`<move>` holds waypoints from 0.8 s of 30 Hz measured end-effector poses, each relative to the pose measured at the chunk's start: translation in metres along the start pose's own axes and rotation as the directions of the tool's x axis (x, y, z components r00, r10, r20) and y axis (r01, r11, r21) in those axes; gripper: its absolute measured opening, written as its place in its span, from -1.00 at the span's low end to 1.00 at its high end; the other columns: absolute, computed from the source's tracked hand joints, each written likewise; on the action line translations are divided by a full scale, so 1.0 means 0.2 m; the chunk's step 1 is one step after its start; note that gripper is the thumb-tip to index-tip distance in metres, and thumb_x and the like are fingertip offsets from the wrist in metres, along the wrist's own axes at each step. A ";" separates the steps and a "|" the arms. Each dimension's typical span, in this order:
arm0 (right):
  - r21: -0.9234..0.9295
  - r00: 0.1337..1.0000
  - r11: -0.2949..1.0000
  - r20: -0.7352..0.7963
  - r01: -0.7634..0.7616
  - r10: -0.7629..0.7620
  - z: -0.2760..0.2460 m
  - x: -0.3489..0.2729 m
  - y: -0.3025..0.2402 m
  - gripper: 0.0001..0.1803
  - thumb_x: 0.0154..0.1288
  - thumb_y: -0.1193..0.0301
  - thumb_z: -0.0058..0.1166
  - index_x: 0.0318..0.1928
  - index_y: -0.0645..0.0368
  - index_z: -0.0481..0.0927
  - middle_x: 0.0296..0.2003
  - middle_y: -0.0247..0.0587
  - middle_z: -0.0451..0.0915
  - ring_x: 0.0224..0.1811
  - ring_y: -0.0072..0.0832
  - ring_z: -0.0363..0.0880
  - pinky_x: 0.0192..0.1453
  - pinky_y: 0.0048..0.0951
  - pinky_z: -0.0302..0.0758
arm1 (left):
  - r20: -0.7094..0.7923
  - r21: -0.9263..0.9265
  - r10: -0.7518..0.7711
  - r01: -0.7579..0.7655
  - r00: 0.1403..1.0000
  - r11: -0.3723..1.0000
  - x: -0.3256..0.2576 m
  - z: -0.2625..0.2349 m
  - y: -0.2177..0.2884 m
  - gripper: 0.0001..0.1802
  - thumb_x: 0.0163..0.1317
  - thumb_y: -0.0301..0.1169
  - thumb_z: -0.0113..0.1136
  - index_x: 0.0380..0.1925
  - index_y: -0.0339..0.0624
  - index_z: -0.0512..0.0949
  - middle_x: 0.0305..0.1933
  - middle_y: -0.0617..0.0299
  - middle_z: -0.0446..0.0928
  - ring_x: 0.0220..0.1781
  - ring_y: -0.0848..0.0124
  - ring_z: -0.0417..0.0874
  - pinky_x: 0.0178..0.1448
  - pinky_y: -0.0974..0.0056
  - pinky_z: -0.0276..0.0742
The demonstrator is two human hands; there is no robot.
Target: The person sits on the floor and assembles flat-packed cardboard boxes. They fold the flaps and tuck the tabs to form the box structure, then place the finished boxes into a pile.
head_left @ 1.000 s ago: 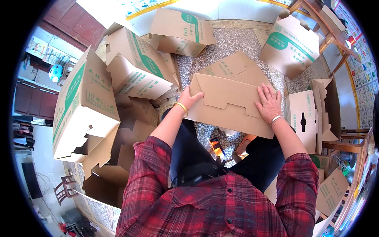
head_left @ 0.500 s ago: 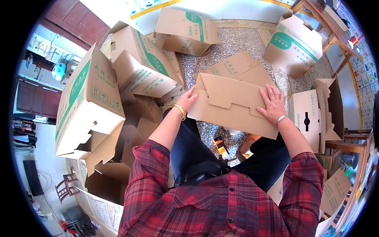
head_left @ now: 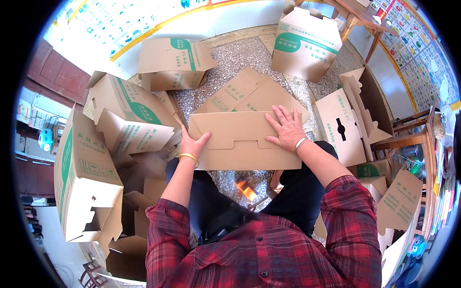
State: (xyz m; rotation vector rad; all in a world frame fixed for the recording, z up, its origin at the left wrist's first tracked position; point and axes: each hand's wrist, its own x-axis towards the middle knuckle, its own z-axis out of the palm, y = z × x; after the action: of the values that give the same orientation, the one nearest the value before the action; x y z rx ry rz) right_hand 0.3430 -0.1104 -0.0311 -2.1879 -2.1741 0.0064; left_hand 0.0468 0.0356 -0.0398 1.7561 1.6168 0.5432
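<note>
A brown cardboard box (head_left: pixel 221 157) lies across my knees, its closed face up with interlocking tabs meeting in the middle. At its left end, my left hand (head_left: pixel 193 144) grips the edge, thumb on top and fingers around the side. My right hand (head_left: pixel 288 130) rests flat on the right part of this face, fingers spread. Just beyond the box, folded flat cardboard (head_left: pixel 247 89) with green print lies on the speckled floor.
Made-up cartons with green print stand around me: a tall carton (head_left: pixel 86 168) and an open-flapped carton (head_left: pixel 139 103) on the left, others (head_left: pixel 175 60) (head_left: pixel 307 45) farther off. Beside my right knee is a carton with a handle slot (head_left: pixel 338 127). A wooden table (head_left: pixel 360 17) stands far right.
The view has turned, so surrounding cartons appear shifted left. The box on my knees now looks level instead of slanting down to the right; both hands remain on it.
</note>
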 end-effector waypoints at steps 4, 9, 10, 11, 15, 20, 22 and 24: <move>-0.003 0.997 1.000 -0.072 0.021 -0.022 0.02 0.07 0.06 -0.23 0.14 -0.15 -0.07 0.30 -0.09 0.23 0.36 -0.10 0.03 0.41 -0.19 -0.05 0.39 0.17 -0.23 | 0.012 -0.001 -0.045 0.045 0.999 0.999 0.09 0.03 0.00 -0.06 -0.23 -0.02 0.46 0.05 -0.44 0.29 -0.02 -0.19 0.50 0.02 0.04 0.55 0.09 0.16 0.44; 0.049 0.975 0.996 -0.215 0.074 -0.062 0.05 0.09 0.09 -0.32 0.09 -0.03 0.06 0.21 -0.05 0.37 0.32 -0.10 0.10 0.38 -0.19 0.02 0.39 0.14 -0.15 | -0.026 0.042 -0.046 0.047 0.999 0.998 0.10 0.02 0.05 -0.14 -0.22 -0.02 0.47 -0.04 -0.43 0.35 -0.08 -0.16 0.53 -0.05 0.08 0.58 0.04 0.18 0.47; 0.074 0.972 0.994 -0.225 0.082 -0.063 0.04 0.07 0.07 -0.34 0.08 0.00 0.09 0.19 -0.04 0.39 0.32 -0.10 0.12 0.38 -0.19 0.04 0.39 0.13 -0.14 | 0.000 0.007 -0.035 0.035 0.999 0.999 0.11 0.02 0.01 -0.10 -0.22 -0.01 0.46 -0.01 -0.46 0.34 -0.06 -0.17 0.52 -0.04 0.10 0.58 0.04 0.19 0.47; 0.124 0.963 0.990 -0.269 0.060 -0.025 0.03 0.04 0.06 -0.34 0.07 0.03 0.12 0.19 -0.02 0.39 0.31 -0.10 0.12 0.38 -0.19 0.04 0.39 0.11 -0.12 | 0.025 -0.028 -0.023 0.024 0.999 0.999 0.11 0.01 -0.03 -0.07 -0.22 0.01 0.45 0.02 -0.49 0.33 -0.04 -0.17 0.51 -0.03 0.12 0.58 0.05 0.20 0.47; 0.390 0.875 0.907 -0.372 -0.157 0.311 0.06 -0.17 0.01 -0.32 0.05 0.16 0.21 0.17 0.17 0.37 0.29 0.05 0.13 0.34 -0.13 0.08 0.39 -0.10 0.01 | 0.048 -0.065 -0.036 0.039 0.998 0.997 0.07 -0.01 -0.08 -0.01 -0.24 -0.02 0.47 0.10 -0.47 0.27 0.01 -0.18 0.48 0.01 0.12 0.56 0.08 0.20 0.47; 0.924 0.715 -0.264 0.382 -0.278 0.586 0.31 -0.29 0.08 -0.29 0.08 0.13 0.24 0.11 0.36 0.35 0.10 0.08 0.40 0.07 -0.20 0.46 0.14 -0.32 0.41 | -0.024 -0.014 0.011 -0.012 1.000 1.000 0.13 0.05 -0.17 0.09 -0.28 -0.07 0.50 0.18 -0.48 0.16 0.08 -0.19 0.44 0.08 0.12 0.52 0.15 0.20 0.43; 0.967 0.811 -0.032 0.229 -0.252 0.538 0.35 -0.25 0.08 -0.26 0.05 0.09 0.27 0.09 0.37 0.36 -0.06 -0.03 0.54 -0.10 -0.31 0.57 -0.02 -0.38 0.51 | -0.013 -0.034 0.070 -0.071 0.997 0.997 0.19 0.06 -0.29 0.09 -0.28 -0.10 0.51 0.18 -0.51 0.15 0.06 -0.20 0.44 0.06 0.13 0.53 0.13 0.21 0.45; 0.955 0.804 0.001 0.250 -0.298 0.539 0.45 -0.26 0.16 -0.26 0.00 0.09 0.30 0.07 0.36 0.38 -0.11 -0.03 0.57 -0.06 -0.33 0.56 0.01 -0.38 0.50 | 0.034 -0.119 0.079 -0.075 0.996 0.990 0.13 0.04 -0.18 0.02 -0.26 -0.12 0.51 0.12 -0.53 0.21 0.01 -0.15 0.47 -0.01 0.17 0.56 0.04 0.22 0.51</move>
State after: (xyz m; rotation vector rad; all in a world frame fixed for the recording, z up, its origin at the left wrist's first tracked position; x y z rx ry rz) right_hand 0.3697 -0.1590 -0.1244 -1.6382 -0.6622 0.9383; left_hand 0.0297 0.0588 -0.0749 1.7365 1.4655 0.6237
